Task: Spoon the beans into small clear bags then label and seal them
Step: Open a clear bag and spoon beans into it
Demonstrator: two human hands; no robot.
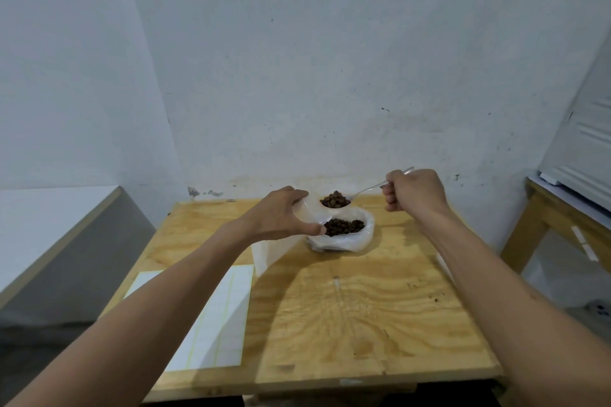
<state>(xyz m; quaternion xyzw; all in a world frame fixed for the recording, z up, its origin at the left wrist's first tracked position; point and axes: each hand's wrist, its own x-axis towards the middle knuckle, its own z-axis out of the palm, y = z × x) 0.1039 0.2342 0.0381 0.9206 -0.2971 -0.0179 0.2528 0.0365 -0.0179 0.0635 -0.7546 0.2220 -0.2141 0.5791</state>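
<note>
My right hand (415, 190) grips the handle of a metal spoon (367, 190) whose bowl is heaped with dark brown beans (334, 200). The loaded spoon hovers above a white plastic bag of beans (345, 236) at the far middle of the plywood table (363, 307). My left hand (281, 216) holds a small clear bag (274, 249) by its mouth, with thumb and fingers spread around the opening. The clear bag hangs down to the table just left of the bean bag. The spoon's bowl sits at the clear bag's mouth.
A white sheet of labels (215, 317) lies on the table's near left, partly under my left forearm. A grey-white counter (49, 225) stands to the left. A wooden bench (562, 218) with a white panel stands to the right. A wall rises close behind the table.
</note>
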